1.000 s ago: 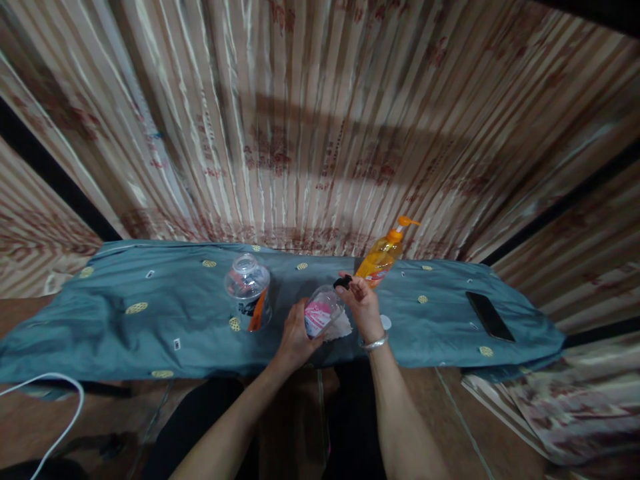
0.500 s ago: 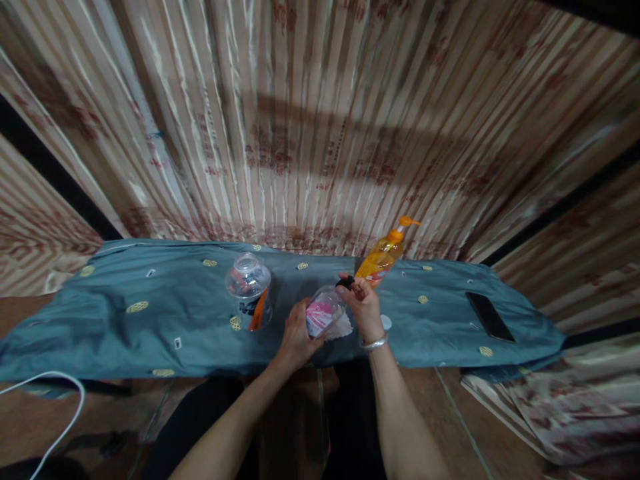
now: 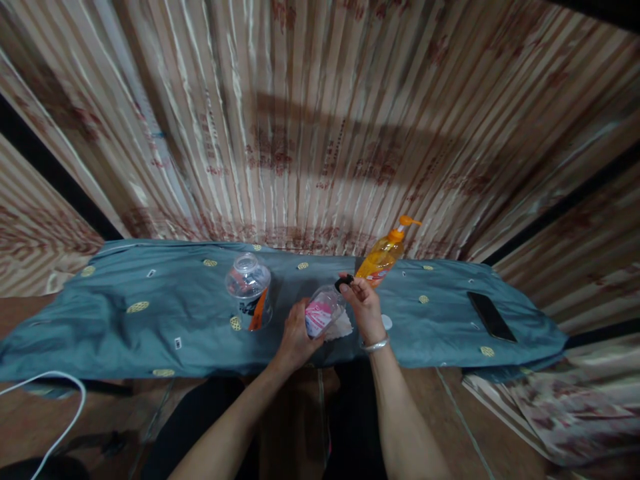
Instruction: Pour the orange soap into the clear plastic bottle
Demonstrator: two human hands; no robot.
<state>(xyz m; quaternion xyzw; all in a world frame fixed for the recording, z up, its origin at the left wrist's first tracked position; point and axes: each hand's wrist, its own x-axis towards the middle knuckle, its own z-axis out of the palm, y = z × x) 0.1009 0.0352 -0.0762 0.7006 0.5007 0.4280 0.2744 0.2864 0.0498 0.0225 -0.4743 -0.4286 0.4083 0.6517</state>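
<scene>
- A person's left hand [image 3: 296, 335] wraps its fingers round the body of a small clear plastic bottle with a pink and white label [image 3: 321, 312], tilting it over the near edge of a low surface draped in a teal cloth dotted with yellow round motifs [image 3: 150, 320].
- The right hand [image 3: 364, 305], a silver bangle [image 3: 375, 345] on its wrist, pinches the bottle's small black cap [image 3: 343, 283] between thumb and fingertips, the remaining fingers curled in close.
- The pink label carries print, too small and blurred to read.
- Under the bottle, a crumpled white tissue [image 3: 341, 327] lies on the cloth, just beside the right hand.
- To the left, near the left hand, stands a wide clear plastic jar with a dark and orange label [image 3: 249, 291]; its white lettering cannot be made out.
- Behind the right hand, a tall orange pump-dispenser bottle [image 3: 384, 255] stands with an orange nozzle and a red and white label, the brand illegible.
- A black smartphone [image 3: 491, 316] lies flat, screen dark, well apart at the right end of the cloth.
- A small white round object [image 3: 385, 323] rests on the cloth beside the right wrist.
- A white cable [image 3: 60, 407] loops over the wooden floor at lower left.
- A pleated beige curtain with reddish printed patterns [image 3: 320, 133] hangs behind.
</scene>
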